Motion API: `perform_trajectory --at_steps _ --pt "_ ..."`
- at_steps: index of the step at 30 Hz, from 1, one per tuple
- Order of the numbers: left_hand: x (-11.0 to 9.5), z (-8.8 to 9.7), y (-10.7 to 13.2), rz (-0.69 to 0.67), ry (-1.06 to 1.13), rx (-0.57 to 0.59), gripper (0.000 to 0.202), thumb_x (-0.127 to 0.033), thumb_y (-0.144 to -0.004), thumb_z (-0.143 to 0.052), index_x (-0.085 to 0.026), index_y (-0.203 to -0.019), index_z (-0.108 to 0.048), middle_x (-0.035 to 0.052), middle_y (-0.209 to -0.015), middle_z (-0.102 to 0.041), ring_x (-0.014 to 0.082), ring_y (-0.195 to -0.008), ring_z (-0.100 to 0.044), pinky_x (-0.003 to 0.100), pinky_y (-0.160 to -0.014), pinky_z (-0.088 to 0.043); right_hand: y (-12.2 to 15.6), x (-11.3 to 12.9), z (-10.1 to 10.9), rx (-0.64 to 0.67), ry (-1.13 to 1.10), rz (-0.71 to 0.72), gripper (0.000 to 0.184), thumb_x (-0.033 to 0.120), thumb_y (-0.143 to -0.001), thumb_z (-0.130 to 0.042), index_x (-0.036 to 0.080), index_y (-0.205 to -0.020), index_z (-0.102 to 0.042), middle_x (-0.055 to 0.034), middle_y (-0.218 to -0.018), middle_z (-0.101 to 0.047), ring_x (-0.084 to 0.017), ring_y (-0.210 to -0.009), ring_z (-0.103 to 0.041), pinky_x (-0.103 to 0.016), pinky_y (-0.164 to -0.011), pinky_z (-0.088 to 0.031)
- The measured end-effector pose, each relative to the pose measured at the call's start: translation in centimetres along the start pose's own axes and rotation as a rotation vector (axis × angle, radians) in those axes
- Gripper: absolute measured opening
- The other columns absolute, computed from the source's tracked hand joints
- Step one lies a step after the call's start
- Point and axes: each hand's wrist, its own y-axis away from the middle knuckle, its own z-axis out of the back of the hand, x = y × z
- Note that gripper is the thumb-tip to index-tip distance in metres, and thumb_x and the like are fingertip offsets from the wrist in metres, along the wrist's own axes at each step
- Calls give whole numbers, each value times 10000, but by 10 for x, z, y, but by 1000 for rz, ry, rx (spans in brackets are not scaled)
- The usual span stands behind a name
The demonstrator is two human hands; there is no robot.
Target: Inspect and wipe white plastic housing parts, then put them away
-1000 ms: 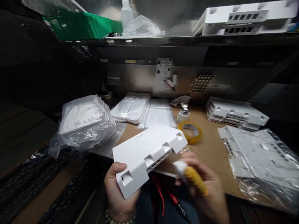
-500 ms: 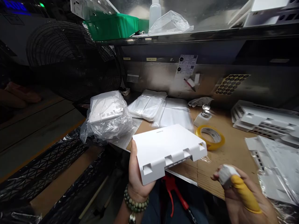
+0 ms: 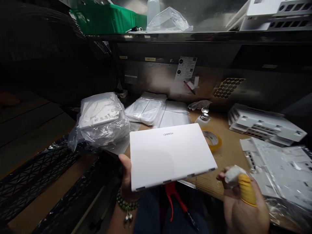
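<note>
A white plastic housing (image 3: 170, 156) marked HUAWEI, its lettering upside down, is held in front of me at its left side. My left hand (image 3: 128, 177) grips that edge, thumb on the side and the other fingers hidden beneath. To the right, my right hand (image 3: 243, 198) pinches a wadded white cloth (image 3: 234, 175), apart from the housing. A yellow finger cot (image 3: 247, 190) covers one of its digits. Behind the housing lies a roll of yellow tape (image 3: 215, 139), partly hidden. A pump bottle (image 3: 203, 117) stands just beyond the tape.
A bagged white part (image 3: 99, 113) sits at left, beside stacked clear bags (image 3: 146, 109). White housings (image 3: 265, 123) and a plastic-wrapped panel (image 3: 280, 169) lie at right. A red-handled tool (image 3: 176, 198) is below the table edge. A shelf (image 3: 170, 37) with a green bin (image 3: 104, 18) crosses above.
The housing has tilted so its broad top faces me more fully, and its slotted front edge is now mostly turned away. The view has shifted slightly right; my right hand still holds the cloth.
</note>
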Motion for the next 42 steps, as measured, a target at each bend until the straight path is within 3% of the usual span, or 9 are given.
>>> perform_trajectory --at_steps 3,6,11,17,23,28,33,38,42 --pt "-6 5 5 26 -3 -46 860 -881 -861 -344 -232 -1325 -666 76 -1252 -757 303 -1405 -517 431 -1138 -405 1 3 -6 10 -12 -31 191 394 -926 -712 207 -968 -715 -10 -978 -689 -161 -943 -642 -312 -941 -495" --pt "-7 12 6 8 -22 -67 826 -882 -855 -359 -260 -1276 -703 51 -1150 -796 299 -1305 -617 419 -1112 -446 3 1 -5 16 -13 -51 185 387 -931 -712 224 -1018 -717 7 -974 -695 -142 -940 -648 -274 -916 -504" --pt "-3 32 2 -2 0 6 827 -916 -819 -360 -305 -1246 -719 29 -1050 -816 304 -1273 -640 441 -1089 -467 3 -4 0 37 -23 -51 190 401 -936 -709 232 -1023 -699 33 -901 -682 -102 -805 -626 -220 -813 -518" --pt "-4 47 0 -3 22 43 881 -972 -734 -397 -324 -1232 -724 24 -995 -823 322 -1255 -652 482 -1077 -478 5 -4 3 -8 11 -103 285 454 -906 -736 242 -1086 -673 9 -987 -711 -149 -931 -670 -256 -828 -548" --pt "1 32 2 -37 24 53 789 -948 -692 -527 -370 -1181 -751 -9 -875 -827 313 -1210 -684 470 -1102 -467 5 -2 2 7 -37 -167 291 475 -918 -716 224 -1065 -697 -7 -993 -741 -168 -937 -684 -276 -838 -563" --pt "8 13 3 -30 25 80 762 -930 -705 -540 -348 -1134 -782 6 -813 -821 308 -1331 -596 448 -1129 -439 5 3 -3 -21 -50 -253 384 521 -892 -720 250 -1162 -692 -2 -1008 -749 -171 -847 -693 -266 -702 -577" --pt "12 18 3 -25 40 232 701 -916 -704 -560 -429 -1166 -760 -27 -902 -831 313 -1332 -597 470 -1152 -420 7 5 -8 44 -8 -274 479 542 -893 -707 273 -1287 -671 -3 -1072 -767 -188 -874 -722 -283 -728 -596" --pt "10 29 4 36 22 152 755 -956 -653 -538 -497 -1228 -708 -58 -999 -827 325 -1369 -558 482 -1144 -429 9 3 -8 53 -5 -278 519 536 -886 -716 272 -1327 -653 -11 -1124 -765 -186 -879 -727 -278 -729 -604" --pt "8 29 3 29 29 181 746 -948 -638 -573 -492 -1210 -718 -58 -926 -830 322 -1379 -547 485 -1144 -422 9 3 -8 28 -18 -292 523 537 -862 -749 283 -1310 -662 2 -1087 -773 -172 -844 -732 -277 -749 -606"
